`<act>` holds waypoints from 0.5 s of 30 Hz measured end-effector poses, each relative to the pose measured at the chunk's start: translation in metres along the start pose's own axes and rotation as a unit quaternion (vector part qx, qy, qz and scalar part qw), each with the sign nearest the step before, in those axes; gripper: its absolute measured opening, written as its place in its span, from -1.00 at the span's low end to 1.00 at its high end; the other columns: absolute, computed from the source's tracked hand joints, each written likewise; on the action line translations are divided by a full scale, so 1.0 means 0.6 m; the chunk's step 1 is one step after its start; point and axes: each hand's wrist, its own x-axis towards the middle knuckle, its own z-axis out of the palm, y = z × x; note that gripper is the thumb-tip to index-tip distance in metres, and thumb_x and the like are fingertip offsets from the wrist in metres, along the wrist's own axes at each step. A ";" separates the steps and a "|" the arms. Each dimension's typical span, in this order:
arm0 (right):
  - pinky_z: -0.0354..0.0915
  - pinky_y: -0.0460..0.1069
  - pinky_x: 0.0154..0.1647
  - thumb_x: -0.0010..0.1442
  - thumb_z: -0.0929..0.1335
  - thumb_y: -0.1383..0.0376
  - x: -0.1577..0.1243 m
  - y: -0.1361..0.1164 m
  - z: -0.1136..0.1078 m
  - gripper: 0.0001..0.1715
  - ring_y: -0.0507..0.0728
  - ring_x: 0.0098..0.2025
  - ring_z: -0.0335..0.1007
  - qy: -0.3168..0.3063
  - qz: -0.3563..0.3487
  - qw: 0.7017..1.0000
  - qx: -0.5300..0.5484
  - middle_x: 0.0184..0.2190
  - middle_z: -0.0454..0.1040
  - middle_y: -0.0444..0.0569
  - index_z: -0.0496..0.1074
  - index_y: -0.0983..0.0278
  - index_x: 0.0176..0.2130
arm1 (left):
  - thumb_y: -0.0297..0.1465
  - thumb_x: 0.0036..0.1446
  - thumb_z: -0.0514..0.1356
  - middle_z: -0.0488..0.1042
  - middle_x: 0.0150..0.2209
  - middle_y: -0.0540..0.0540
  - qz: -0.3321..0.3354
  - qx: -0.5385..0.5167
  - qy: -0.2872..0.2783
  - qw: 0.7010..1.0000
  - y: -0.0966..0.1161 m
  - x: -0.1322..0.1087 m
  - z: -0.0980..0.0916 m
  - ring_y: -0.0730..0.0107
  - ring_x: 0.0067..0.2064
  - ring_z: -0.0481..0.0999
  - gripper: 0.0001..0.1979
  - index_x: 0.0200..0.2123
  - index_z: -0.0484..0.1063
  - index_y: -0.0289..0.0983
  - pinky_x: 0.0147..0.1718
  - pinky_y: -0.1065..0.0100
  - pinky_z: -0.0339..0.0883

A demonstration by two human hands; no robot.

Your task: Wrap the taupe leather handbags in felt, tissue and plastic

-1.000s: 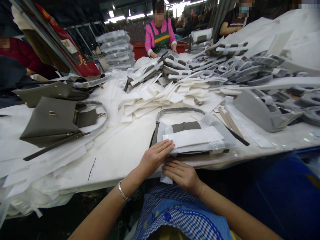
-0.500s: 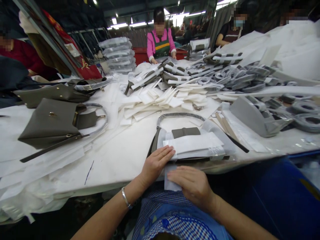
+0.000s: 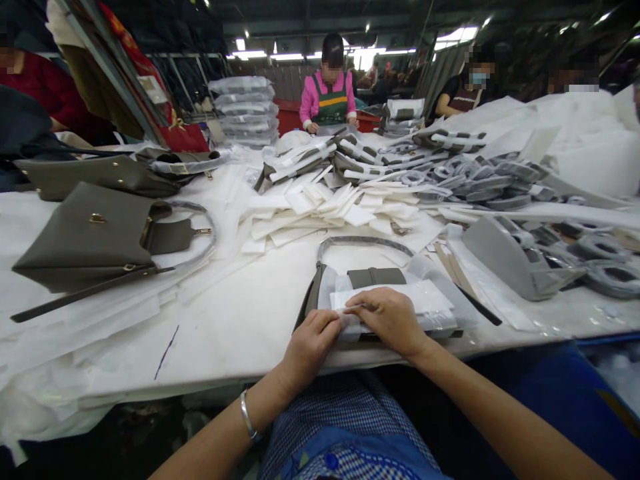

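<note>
A dark olive handbag [image 3: 311, 293] lies on its side at the table's front edge, its wrapped handle [image 3: 367, 241] arching away from me. White padding and translucent wrapping sheet [image 3: 423, 297] cover much of its near side. My right hand [image 3: 390, 321] pinches the folded-up edge of the sheet over the bag. Close beside it, my left hand [image 3: 311, 343] has its fingers curled against the same sheet edge at the bag's lower left. Both sets of fingertips nearly meet, partly hiding the sheet between them.
An unwrapped olive handbag [image 3: 95, 237] lies at the left. Beyond the bag are loose white foam sheets [image 3: 320, 210], and wrapped straps [image 3: 480, 173] heap up at the back right. A grey bag piece [image 3: 515, 257] lies at right. Across the table a person in pink [image 3: 313, 100] works.
My right hand has risen from below the table edge onto the bag, folding the translucent strip up. My left hand has gone from lying flat to curled fingers, slightly lower.
</note>
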 end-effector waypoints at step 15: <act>0.08 -0.07 -0.45 0.17 0.48 0.26 0.058 0.008 0.002 -0.88 0.07 -0.39 0.43 -0.180 0.078 0.979 -0.062 -0.42 0.54 -0.16 0.46 0.20 -0.29 | -0.50 0.35 0.09 0.48 0.05 -0.23 0.019 0.026 0.012 0.999 -0.002 -0.003 -0.001 0.24 0.00 0.50 -0.76 0.03 0.43 -0.25 -0.06 0.24 0.53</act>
